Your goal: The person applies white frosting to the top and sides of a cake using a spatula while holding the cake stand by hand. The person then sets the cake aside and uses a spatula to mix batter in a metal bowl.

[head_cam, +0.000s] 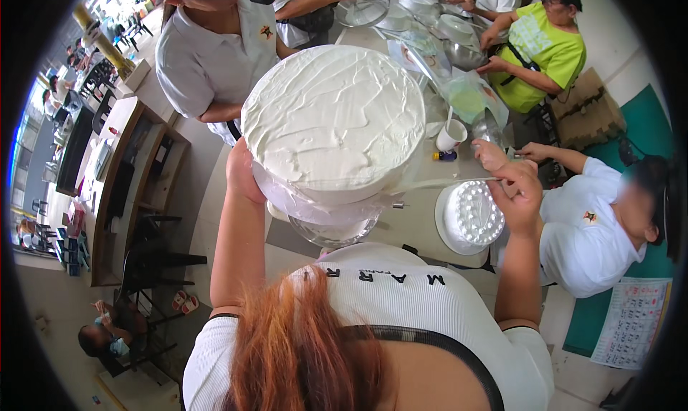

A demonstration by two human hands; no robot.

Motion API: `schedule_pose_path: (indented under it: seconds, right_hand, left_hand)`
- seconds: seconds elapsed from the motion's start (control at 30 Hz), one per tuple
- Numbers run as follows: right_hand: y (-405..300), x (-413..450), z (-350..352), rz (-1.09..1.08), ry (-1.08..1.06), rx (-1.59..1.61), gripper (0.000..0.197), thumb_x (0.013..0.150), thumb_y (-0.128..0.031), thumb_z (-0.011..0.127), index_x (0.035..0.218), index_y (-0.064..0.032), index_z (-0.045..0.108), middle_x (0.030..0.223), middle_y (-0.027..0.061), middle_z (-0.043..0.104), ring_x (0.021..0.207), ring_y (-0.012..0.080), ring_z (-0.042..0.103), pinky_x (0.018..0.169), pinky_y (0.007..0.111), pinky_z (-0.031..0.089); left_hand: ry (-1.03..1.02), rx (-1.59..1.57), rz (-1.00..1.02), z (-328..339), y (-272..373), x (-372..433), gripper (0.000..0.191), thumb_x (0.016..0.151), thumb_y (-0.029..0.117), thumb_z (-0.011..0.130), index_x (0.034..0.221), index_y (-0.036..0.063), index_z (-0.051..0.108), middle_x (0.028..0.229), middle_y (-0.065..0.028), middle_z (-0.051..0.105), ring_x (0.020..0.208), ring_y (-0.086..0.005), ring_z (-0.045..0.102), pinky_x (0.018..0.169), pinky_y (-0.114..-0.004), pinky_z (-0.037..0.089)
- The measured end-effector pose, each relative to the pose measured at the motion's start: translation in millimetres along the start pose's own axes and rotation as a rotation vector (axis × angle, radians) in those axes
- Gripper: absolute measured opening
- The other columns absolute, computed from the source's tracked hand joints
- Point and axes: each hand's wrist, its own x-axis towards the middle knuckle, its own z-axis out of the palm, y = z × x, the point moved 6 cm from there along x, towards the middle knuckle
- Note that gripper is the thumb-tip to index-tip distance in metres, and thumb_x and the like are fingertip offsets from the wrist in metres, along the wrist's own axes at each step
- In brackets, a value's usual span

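Observation:
A large round cake with uneven white frosting (333, 121) stands raised before me, above a metal-looking round base or bowl (333, 231). My left hand (245, 169) rests against the cake's lower left side; whether it grips the cake or its support is hidden. In my right hand (516, 188) is the end of a long, thin spatula (446, 184), held between thumb and fingers. Its far end reaches the cake's lower right side. Below that hand, a small white cake with piped dots (475, 212) sits on a round white board. A metal piping nozzle (398, 205) shows between the cakes.
A white cup (451, 135) with a utensil and a small dark bottle (445, 155) stand behind the small cake. Metal bowls (465, 54) and white round cakes or forms crowd the far table. Co-workers stand left, behind and right, one co-worker's hand (488, 154) close to my right hand.

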Motion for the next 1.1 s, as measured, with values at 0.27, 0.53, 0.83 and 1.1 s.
schedule_pose_path:
  seconds: [0.27,0.53,0.83,1.1]
  right_hand:
    - [-36,-2,31,0.052,0.018,0.102,0.024,0.06,-0.004,0.078,0.079,-0.0094,0.064,0.073,0.0015,0.063,0.065,0.0161,0.054,0.068,0.029,0.037]
    - [-58,10,54,-0.05,-0.08,0.032,0.022,0.062,-0.011,0.078,0.078,-0.0119,0.064,0.071,-0.0012,0.062,0.065,0.0152,0.055,0.069,0.031,0.034]
    - [-57,7,41,-0.068,0.02,-0.013,0.025,0.06,-0.006,0.077,0.08,-0.0119,0.063,0.074,-0.0008,0.062,0.064,0.0161,0.055,0.071,0.03,0.034]
    - [-51,0,44,-0.08,0.05,-0.069,0.027,0.059,-0.005,0.077,0.081,-0.0121,0.063,0.075,-0.0001,0.062,0.065,0.0176,0.055,0.072,0.03,0.035]
  left_hand:
    - [0.03,-0.019,0.036,-3,-2,5,0.04,0.096,0.025,0.032,0.128,0.0054,0.046,0.123,-0.0133,0.056,0.107,-0.028,0.058,0.092,-0.041,0.047]
    - [0.022,-0.033,0.034,1,-3,3,0.041,0.096,0.026,0.032,0.128,0.0043,0.046,0.123,-0.0144,0.055,0.108,-0.0286,0.057,0.093,-0.042,0.046]
    - [0.048,-0.039,0.051,2,1,0,0.042,0.096,0.023,0.031,0.128,0.0008,0.045,0.124,-0.017,0.055,0.108,-0.0302,0.057,0.093,-0.043,0.046]
    - [0.024,-0.055,0.028,-5,-2,1,0.042,0.097,0.028,0.032,0.13,0.0046,0.045,0.127,-0.014,0.053,0.112,-0.0292,0.055,0.095,-0.042,0.044]
